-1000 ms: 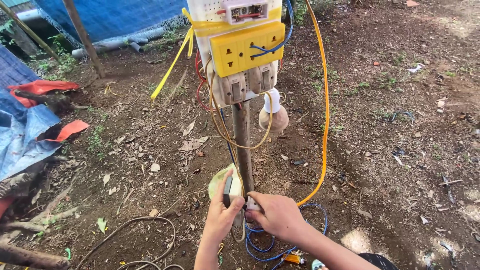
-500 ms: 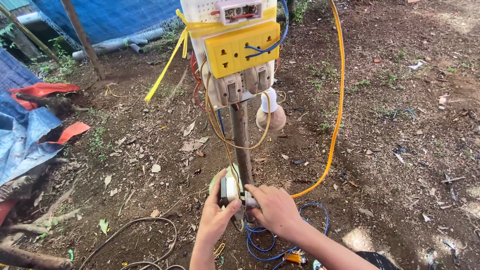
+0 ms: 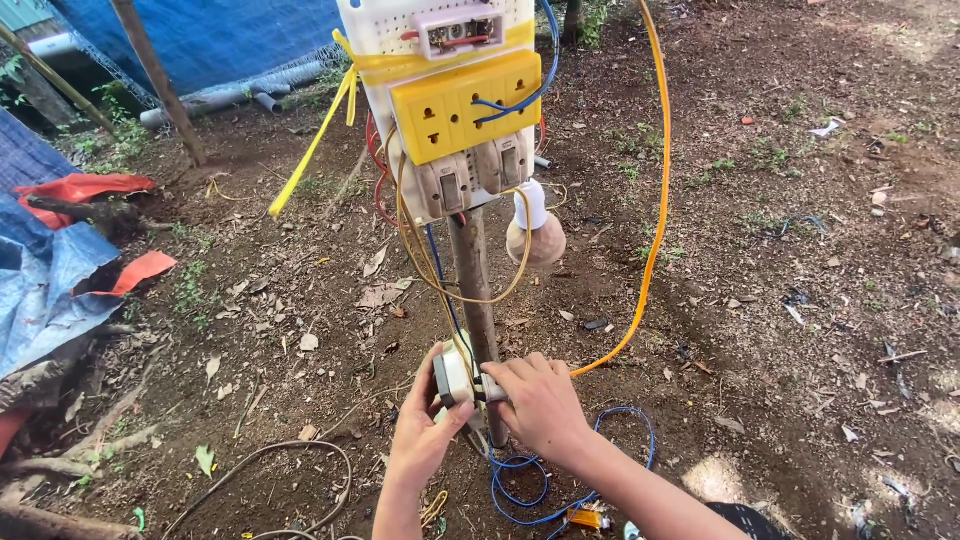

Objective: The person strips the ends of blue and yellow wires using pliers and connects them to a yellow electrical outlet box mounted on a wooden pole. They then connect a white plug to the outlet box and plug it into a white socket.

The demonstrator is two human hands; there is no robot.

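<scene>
While my left hand (image 3: pixel 425 425) cups the small white plug box (image 3: pixel 452 377) from the side to steady it, my right hand (image 3: pixel 535 400) closes over its other end, fingers pinching where the wire enters. I hold it low against the wooden post (image 3: pixel 478 300), just above the coiled blue cable (image 3: pixel 520 480) on the dirt. Higher up, a yellow socket strip (image 3: pixel 465 105) is fixed to the white board (image 3: pixel 390 40), with a bulb (image 3: pixel 535 235) hanging just below and an orange cable (image 3: pixel 655 200) looping down beside it.

Two hands, left hand (image 3: pixel 425 425) and right hand (image 3: pixel 540 400), one white socket (image 3: pixel 453 375), one wooden post (image 3: pixel 475 300), one yellow outlet block (image 3: pixel 465 105), one hanging bulb (image 3: pixel 535 235).
</scene>
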